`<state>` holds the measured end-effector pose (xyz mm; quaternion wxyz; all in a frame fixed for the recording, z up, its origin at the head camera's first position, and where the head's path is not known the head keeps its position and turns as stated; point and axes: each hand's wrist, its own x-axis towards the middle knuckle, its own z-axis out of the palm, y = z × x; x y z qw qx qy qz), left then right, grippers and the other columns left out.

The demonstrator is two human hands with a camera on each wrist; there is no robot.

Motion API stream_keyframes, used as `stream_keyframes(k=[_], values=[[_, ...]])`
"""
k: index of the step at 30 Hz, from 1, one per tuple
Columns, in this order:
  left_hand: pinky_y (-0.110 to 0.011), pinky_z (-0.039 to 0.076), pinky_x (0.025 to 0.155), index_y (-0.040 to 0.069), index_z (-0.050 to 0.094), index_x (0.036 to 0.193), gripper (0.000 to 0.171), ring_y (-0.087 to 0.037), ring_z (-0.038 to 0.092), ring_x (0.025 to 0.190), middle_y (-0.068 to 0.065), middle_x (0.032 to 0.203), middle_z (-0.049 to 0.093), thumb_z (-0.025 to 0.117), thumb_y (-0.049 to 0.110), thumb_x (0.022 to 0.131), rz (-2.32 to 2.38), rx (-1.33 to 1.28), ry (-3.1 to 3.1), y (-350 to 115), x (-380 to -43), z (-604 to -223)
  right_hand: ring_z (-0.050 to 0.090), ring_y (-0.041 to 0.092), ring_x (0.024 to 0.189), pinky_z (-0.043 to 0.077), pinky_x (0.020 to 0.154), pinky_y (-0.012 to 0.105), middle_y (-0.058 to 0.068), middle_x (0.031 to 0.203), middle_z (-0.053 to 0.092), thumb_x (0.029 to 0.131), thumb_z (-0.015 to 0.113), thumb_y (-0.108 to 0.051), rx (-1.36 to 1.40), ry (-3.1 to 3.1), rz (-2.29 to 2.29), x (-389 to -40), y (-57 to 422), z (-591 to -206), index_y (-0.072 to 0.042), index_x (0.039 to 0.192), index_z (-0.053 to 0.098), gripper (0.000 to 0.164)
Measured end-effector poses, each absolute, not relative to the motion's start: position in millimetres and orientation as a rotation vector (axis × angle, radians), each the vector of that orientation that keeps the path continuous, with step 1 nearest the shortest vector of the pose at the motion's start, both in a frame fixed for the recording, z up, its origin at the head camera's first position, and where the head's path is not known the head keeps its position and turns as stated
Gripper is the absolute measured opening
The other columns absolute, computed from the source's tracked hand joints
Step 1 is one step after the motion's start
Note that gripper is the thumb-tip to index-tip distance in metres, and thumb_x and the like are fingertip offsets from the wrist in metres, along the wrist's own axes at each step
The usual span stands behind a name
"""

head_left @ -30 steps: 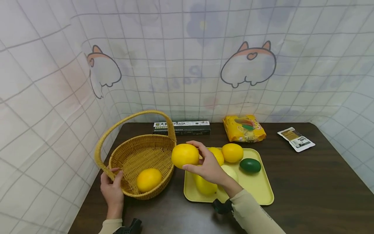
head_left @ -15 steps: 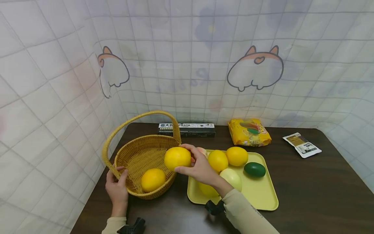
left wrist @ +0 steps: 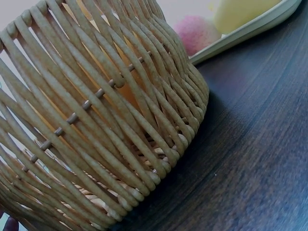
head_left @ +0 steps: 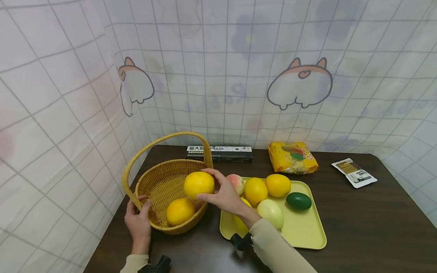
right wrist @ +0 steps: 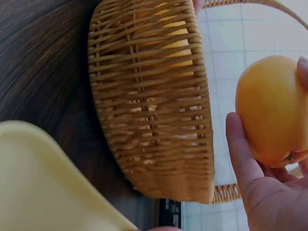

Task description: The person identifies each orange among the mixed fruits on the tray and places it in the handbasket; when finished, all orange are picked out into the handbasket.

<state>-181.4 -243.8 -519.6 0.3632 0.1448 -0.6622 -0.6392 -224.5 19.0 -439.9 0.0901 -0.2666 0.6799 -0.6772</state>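
In the head view my right hand (head_left: 227, 199) grips an orange (head_left: 199, 184) between thumb and fingers, over the right side of a wicker basket (head_left: 155, 189). The right wrist view shows this orange (right wrist: 269, 106) above the basket's rim, apart from the woven wall (right wrist: 149, 101). Another orange (head_left: 180, 212) lies inside the basket, near the front. My left hand (head_left: 139, 223) holds the basket's left rim at the foot of its tall handle (head_left: 164, 137). In the left wrist view the basket's side (left wrist: 96, 101) fills much of the picture, hiding most of that hand.
A yellow tray (head_left: 304, 235) stands right of the basket, bearing a peach (head_left: 235, 182), a dark green oval fruit (head_left: 298, 201), a pale green round one (head_left: 271, 213) and several yellow ones. Behind are a pasta box (head_left: 232, 154), a yellow packet (head_left: 293, 157) and a white pouch (head_left: 355, 173).
My right hand has carried the orange leftward, from beside the basket's right rim to over its inside. The left hand keeps its hold on the basket. The head view has shifted slightly.
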Motion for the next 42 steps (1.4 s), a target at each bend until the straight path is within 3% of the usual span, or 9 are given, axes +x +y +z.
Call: stream_keyframes(k=[4, 11, 19, 34, 42], values=[[-0.012, 0.042, 0.079, -0.01, 0.062, 0.111, 0.025, -0.01, 0.052, 0.109, -0.008, 0.128, 0.057, 0.067, 0.004, 0.091, -1.645, 0.366, -1.704, -245, -182, -519, 0.056, 0.024, 0.112, 0.053, 0.088, 0.034, 0.006, 0.136, 0.051, 0.085, 0.077, -0.016, -0.838, 2.066, -1.964, -227, 8, -440, -0.015, 0.143, 0.044, 0.067], [-0.012, 0.044, 0.075, -0.012, 0.061, 0.11, 0.024, -0.01, 0.055, 0.103, -0.003, 0.121, 0.06, 0.066, 0.0, 0.09, -1.642, 0.356, -1.686, -246, -184, -517, 0.058, 0.015, 0.107, 0.052, 0.084, 0.029, -0.004, 0.132, 0.055, 0.08, 0.082, -0.03, -0.857, 2.275, -1.756, -235, -12, -444, -0.024, 0.143, 0.044, 0.073], [-0.013, 0.047, 0.065, -0.012, 0.06, 0.111, 0.027, -0.006, 0.057, 0.083, -0.001, 0.11, 0.06, 0.068, 0.004, 0.09, -1.678, 0.368, -1.682, -245, -182, -515, 0.057, 0.015, 0.104, 0.051, 0.084, 0.029, -0.003, 0.131, 0.054, 0.078, 0.083, -0.031, -0.824, 2.337, -1.705, -239, -27, -449, -0.023, 0.141, 0.045, 0.074], [-0.014, 0.046, 0.065, -0.012, 0.06, 0.111, 0.028, -0.006, 0.057, 0.081, -0.001, 0.109, 0.06, 0.068, 0.004, 0.09, -1.67, 0.37, -1.692, -245, -184, -518, 0.057, 0.017, 0.098, 0.05, 0.082, 0.034, 0.001, 0.125, 0.057, 0.076, 0.085, -0.027, -0.635, 2.463, -1.466, -256, -42, -441, -0.018, 0.138, 0.047, 0.074], [-0.013, 0.046, 0.065, -0.016, 0.058, 0.111, 0.027, -0.006, 0.056, 0.081, -0.008, 0.109, 0.059, 0.066, -0.002, 0.089, -1.693, 0.362, -1.691, -245, -183, -519, 0.057, 0.017, 0.099, 0.049, 0.083, 0.035, 0.003, 0.123, 0.058, 0.076, 0.085, -0.032, -0.588, 2.383, -1.473, -262, -47, -448, -0.018, 0.139, 0.046, 0.076]])
